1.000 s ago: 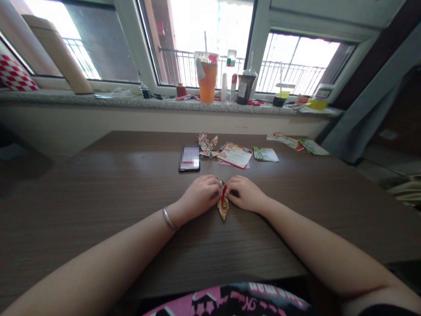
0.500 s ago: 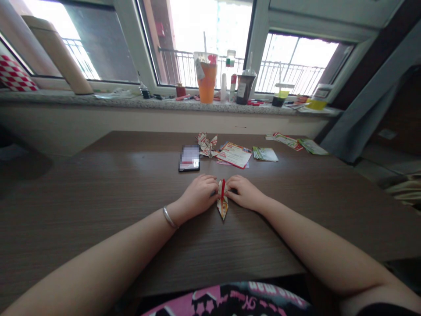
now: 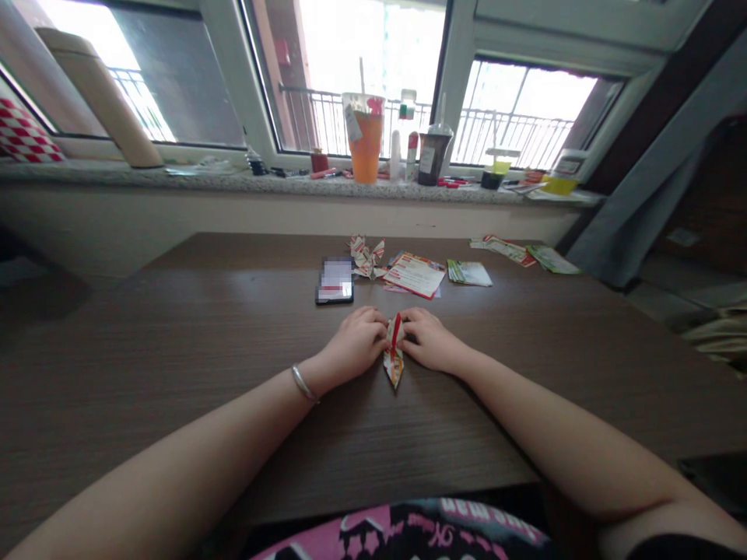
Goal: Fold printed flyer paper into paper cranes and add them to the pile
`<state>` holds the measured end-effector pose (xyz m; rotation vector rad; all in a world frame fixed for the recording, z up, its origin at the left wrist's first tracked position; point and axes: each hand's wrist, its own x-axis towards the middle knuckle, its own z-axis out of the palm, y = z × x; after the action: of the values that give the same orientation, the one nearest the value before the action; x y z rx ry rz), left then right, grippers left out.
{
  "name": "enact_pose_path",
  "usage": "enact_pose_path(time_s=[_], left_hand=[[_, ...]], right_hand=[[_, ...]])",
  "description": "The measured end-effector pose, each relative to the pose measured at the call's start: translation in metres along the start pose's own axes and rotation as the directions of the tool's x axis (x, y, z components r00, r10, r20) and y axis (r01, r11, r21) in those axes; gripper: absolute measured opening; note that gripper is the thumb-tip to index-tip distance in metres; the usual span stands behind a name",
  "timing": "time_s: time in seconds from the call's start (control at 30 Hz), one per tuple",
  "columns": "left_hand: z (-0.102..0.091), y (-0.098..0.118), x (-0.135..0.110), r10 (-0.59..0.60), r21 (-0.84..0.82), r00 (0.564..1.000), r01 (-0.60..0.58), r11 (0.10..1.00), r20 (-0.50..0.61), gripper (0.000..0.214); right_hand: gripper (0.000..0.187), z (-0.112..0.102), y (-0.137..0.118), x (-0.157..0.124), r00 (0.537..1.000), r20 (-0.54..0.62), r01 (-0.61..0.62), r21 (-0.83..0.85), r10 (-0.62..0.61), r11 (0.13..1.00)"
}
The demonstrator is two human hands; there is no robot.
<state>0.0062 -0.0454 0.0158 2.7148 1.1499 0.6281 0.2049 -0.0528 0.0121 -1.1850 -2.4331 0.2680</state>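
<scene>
A narrow folded paper (image 3: pixel 394 365), cream with red and orange print and a pointed near end, lies on the table between my hands. My left hand (image 3: pixel 362 336) is closed on its left edge, fingers bent and pinching. From the other side my right hand (image 3: pixel 429 336) grips the right edge with thumb and fingertips. A red strip runs down the upper half of the paper. Just beyond my left hand lies a phone (image 3: pixel 334 281) with a lit, blurred screen. Folded paper pieces (image 3: pixel 366 257) with red stripes sit behind the phone.
Printed sheets (image 3: pixel 415 274) and a stack of small cards (image 3: pixel 470 273) lie farther back on the brown table (image 3: pixel 175 334). More leaflets (image 3: pixel 507 250) are at the back right. On the window sill (image 3: pixel 222 180) stand an orange drink cup (image 3: pixel 367 144), a dark cup (image 3: pixel 433 155) and a tall beige bottle (image 3: pixel 102 101).
Both hands keep hold of the folded paper. Its far end has shifted slightly, and the red strip leans a little more to the right. The rest stays in place.
</scene>
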Motion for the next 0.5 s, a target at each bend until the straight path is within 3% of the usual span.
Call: enact_pose_path(time_s=[0.2, 0.37, 0.5], left_hand=[[-0.0019, -0.0034, -0.0018, 0.009, -0.068, 1.0, -0.01, 0.998, -0.006, 0.016], [-0.0004, -0.0054, -0.0012, 0.001, -0.067, 1.0, -0.001, 0.998, -0.003, 0.019], [0.001, -0.0044, -0.0013, -0.023, -0.048, 1.0, 0.022, 0.999, -0.005, 0.02]], right_hand=[[0.009, 0.0014, 0.001, 0.0006, 1.0, 0.009, 0.002, 0.019, -0.002, 1.0], [0.024, 0.0025, 0.0028, 0.0021, 0.999, -0.023, -0.028, 0.107, 0.03, 0.994], [0.019, 0.0037, 0.0019, 0.0024, 0.998, -0.064, -0.018, 0.121, 0.026, 0.993]])
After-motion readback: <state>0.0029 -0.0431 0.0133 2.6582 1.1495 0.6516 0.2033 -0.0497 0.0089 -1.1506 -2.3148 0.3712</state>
